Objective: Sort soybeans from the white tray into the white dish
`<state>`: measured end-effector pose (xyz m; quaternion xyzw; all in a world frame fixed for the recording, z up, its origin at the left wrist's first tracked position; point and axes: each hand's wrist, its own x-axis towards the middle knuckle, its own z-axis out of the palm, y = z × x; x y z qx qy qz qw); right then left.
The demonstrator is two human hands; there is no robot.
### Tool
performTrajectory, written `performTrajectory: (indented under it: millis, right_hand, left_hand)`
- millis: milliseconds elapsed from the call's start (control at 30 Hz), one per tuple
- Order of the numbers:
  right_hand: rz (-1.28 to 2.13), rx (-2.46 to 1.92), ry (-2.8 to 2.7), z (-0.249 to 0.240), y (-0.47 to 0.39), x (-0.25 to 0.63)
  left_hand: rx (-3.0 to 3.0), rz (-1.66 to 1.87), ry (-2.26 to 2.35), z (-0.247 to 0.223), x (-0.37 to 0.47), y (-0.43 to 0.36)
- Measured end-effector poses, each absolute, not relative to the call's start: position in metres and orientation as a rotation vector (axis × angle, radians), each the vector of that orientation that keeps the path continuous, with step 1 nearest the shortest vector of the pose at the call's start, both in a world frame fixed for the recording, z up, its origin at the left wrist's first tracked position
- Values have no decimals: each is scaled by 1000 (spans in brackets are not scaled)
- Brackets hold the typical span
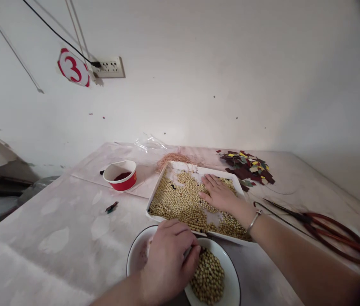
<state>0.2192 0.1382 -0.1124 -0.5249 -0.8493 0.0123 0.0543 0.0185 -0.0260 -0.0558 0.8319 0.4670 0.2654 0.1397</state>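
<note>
A shallow white tray holds a spread of small round yellow-green pieces that look like beads or beans. My right hand lies flat on them near the tray's right side, fingers stretched out. Closer to me, my left hand is curled above two bowls, thumb and fingers brought together; what they hold, if anything, is hidden. Under that hand is a dark-rimmed white bowl, mostly covered. To its right, a second white bowl contains a heap of the same round pieces.
A red and white paper cup with dark red contents stands left of the tray. Behind lie copper-coloured strands and clear plastic. At right are a pile of dark and yellow scraps and large scissors. A small dark scrap lies left.
</note>
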Motion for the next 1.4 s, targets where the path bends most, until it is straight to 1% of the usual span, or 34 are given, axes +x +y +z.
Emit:
performTrajectory:
  millis: [267, 533, 667, 800, 900, 1100, 1300, 1400]
  right_hand:
    - [75, -1461, -2637, -105, 139, 164]
    - [122, -1096, -2797, -92, 119, 106]
    - [126, -959, -2839, -88, 110, 101]
    - [137, -901, -2883, -86, 105, 119]
    - [112, -934, -2890, -90, 104, 141]
    - [-42, -1048, -2819, -106, 108, 193]
    - [-53, -1494, -2661, -116, 116, 239]
    - [-40, -1579, -2611, -119, 124, 240]
  left_hand:
    - [2394, 825, 1333, -57, 18, -25]
    - [2381, 843, 1331, -59, 17, -26]
    - [2387, 863, 1322, -59, 17, -25]
    - [2390, 861, 1328, -60, 17, -25]
    - [2403, 842, 1328, -61, 16, -26]
    - [2444, 860, 1304, -60, 16, -27]
    - [2487, 825, 1307, -60, 18, -28]
    - [2497, 824, 1292, -60, 18, -29]
